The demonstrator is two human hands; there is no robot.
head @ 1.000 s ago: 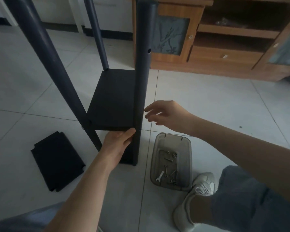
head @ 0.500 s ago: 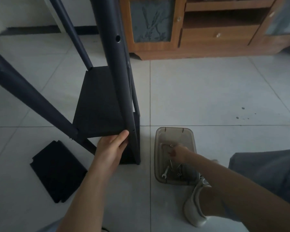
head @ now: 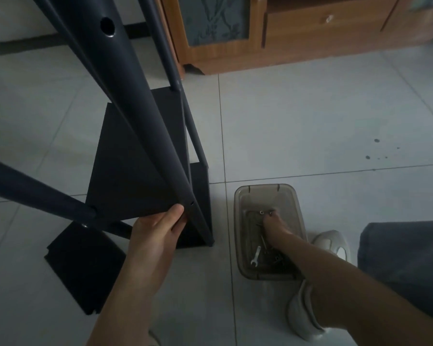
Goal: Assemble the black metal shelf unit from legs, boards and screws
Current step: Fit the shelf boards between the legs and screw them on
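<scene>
Gripping board (head: 135, 156) corner: left hand (head: 158, 231) | right hand (head: 276, 227) in screw tray (head: 295, 203), finger closure unclear

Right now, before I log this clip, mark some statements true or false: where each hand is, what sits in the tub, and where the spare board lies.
1. The left hand holds the front edge of the shelf board where it meets a leg. True.
2. The right hand rests on the cabinet. False: it reaches into the clear tub on the floor.
3. A small wrench lies in the tub. True.
4. The spare board leans against the wall. False: it lies flat on the floor tiles, left of the left arm.
5. The tub stands on the shelf board. False: it stands on the floor, right of the shelf unit.
</scene>
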